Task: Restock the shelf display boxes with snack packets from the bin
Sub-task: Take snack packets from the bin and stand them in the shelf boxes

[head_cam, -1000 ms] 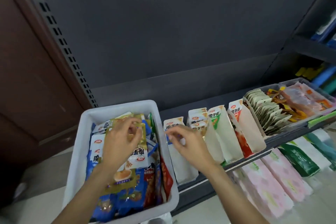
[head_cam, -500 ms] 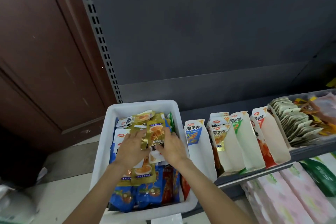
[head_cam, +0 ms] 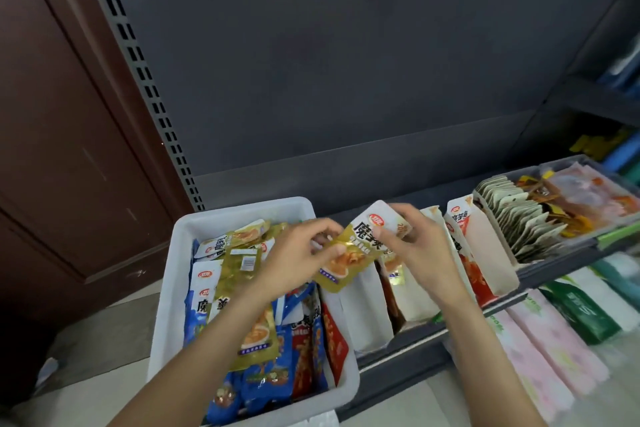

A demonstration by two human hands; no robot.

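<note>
The snack packet point(head_cam: 360, 246), gold and white, is up in the air between my two hands, just past the right edge of the bin point(head_cam: 242, 215) and above the white display boxes point(head_cam: 367, 308) on the shelf point(head_cam: 408, 340). My left hand point(head_cam: 298, 258) pinches its near left side, and my right hand point(head_cam: 420, 246) holds its far right end with curled fingers. My hands cover part of the packet, so I cannot read all the words on it.

The bin is white and sits on the left. It is full of gold, blue and red packets, and my left arm hides some of them. The near end of the bin is cut off at the bottom.

My right hand hides the tops of the middle boxes, so I cannot tell how full they are. Far to the right is a clear tray point(head_cam: 526, 253) with pale packets standing in a row. The things past it are blurry. Pink and green packs point(head_cam: 554, 340) lie on a lower shelf at the right.
</note>
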